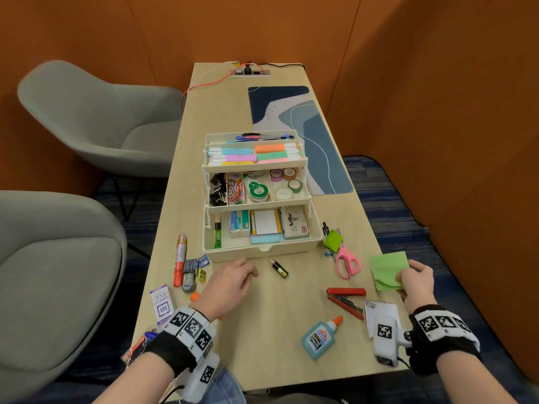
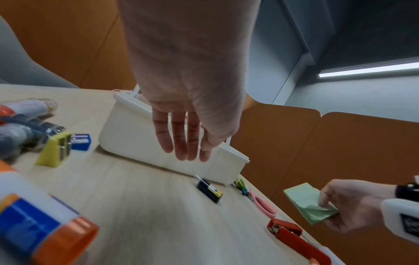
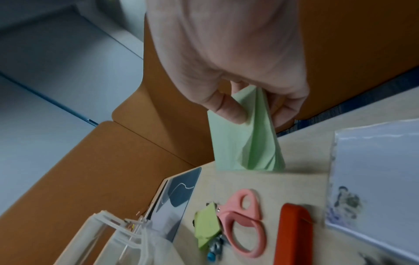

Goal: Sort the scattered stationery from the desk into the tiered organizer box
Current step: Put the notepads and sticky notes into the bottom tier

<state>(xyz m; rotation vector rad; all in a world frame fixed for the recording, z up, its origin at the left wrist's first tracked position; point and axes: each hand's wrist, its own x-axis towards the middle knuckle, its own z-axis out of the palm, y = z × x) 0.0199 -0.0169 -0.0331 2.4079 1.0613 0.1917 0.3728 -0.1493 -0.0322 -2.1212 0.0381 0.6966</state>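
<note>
Orange-walled booth, wooden desk [image 1: 262, 316]: tiered organizer box [image 1: 262, 249] at frame centre largely stocked; scissors [image 1: 347, 262], stapler [image 1: 347, 298], glue bottle [image 1: 319, 336] remain loose; right hand [image 1: 415, 282] pinches green sticky-note pad [image 1: 386, 269] at right, left hand [image 1: 230, 282] relaxed, holding nothing.

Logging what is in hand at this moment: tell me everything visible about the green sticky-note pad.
The green sticky-note pad is a pale green, square block of thin paper sheets. The right hand pinches it at its near corner, thumb on top and fingers beneath, at the desk's right edge. Its sheets fan apart and one corner curls up near the thumb. In the right wrist view it hangs from the fingers, lower edge about level with the desk top. It lies right of the pink scissors, apart from them.
</note>
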